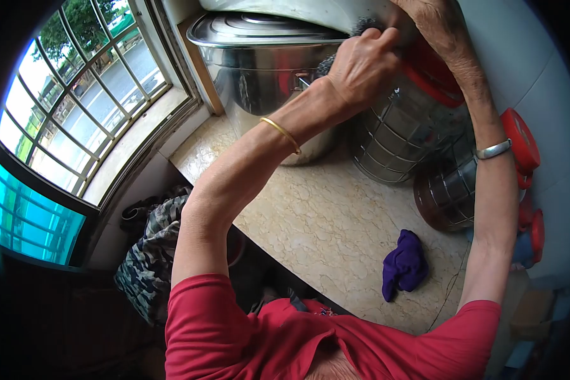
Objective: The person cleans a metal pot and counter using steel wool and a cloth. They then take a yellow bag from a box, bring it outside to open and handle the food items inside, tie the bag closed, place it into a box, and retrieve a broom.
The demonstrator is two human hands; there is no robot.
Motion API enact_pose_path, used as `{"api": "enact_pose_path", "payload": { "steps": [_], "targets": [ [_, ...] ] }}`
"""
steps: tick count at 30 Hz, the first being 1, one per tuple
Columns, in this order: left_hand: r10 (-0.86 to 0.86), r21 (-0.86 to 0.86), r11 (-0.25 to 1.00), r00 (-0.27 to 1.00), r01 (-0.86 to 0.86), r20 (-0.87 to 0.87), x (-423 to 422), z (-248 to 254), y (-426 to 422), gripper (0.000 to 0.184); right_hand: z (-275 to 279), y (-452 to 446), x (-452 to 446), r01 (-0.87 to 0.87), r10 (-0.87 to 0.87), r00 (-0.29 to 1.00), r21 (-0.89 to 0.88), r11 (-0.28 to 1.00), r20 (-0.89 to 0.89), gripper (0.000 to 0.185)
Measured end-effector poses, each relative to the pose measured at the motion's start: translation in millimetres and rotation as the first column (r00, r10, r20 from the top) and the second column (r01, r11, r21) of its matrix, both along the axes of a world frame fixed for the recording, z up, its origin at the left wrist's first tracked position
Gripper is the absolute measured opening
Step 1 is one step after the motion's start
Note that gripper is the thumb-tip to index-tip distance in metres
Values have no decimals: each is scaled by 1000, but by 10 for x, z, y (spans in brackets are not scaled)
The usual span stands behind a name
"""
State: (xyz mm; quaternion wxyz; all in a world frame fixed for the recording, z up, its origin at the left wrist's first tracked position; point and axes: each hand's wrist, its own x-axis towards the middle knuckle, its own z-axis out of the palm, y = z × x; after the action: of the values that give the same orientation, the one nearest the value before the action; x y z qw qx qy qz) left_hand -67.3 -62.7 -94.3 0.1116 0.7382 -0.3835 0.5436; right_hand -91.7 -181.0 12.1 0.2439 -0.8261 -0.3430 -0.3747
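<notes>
My left hand (368,66), with a gold bangle on its wrist, is closed in a fist. Dark, wiry steel wool (365,25) shows at the fist's upper edge, and a similar dark tuft (326,65) lies against its other side. Right above is a pale, smooth curved object (304,11), cut off by the frame's top. My right hand (434,28), a silver bangle on its wrist, is bent over by this object's right end; its fingertips are hidden. Below the hands stand a lidded steel pot (259,73) and a red-lidded glass jar (386,142).
A crumpled purple cloth (406,263) lies on the marbled countertop (310,221). Another jar with dark contents (446,193) and more red lids (520,142) line the tiled wall at right. A barred window (85,88) and camouflage fabric (149,256) are at left.
</notes>
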Motion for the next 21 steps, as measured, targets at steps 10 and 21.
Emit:
{"api": "enact_pose_path", "payload": {
  "steps": [10,21],
  "targets": [
    [56,-416,897,974,-146,-221,-195,130,304,12,-20,-70,113,-49,46,996,39,998,80,31],
    [35,-292,897,711,-332,-703,-48,463,541,15,-80,-21,112,-25,18,989,46,999,144,27]
  ]
}}
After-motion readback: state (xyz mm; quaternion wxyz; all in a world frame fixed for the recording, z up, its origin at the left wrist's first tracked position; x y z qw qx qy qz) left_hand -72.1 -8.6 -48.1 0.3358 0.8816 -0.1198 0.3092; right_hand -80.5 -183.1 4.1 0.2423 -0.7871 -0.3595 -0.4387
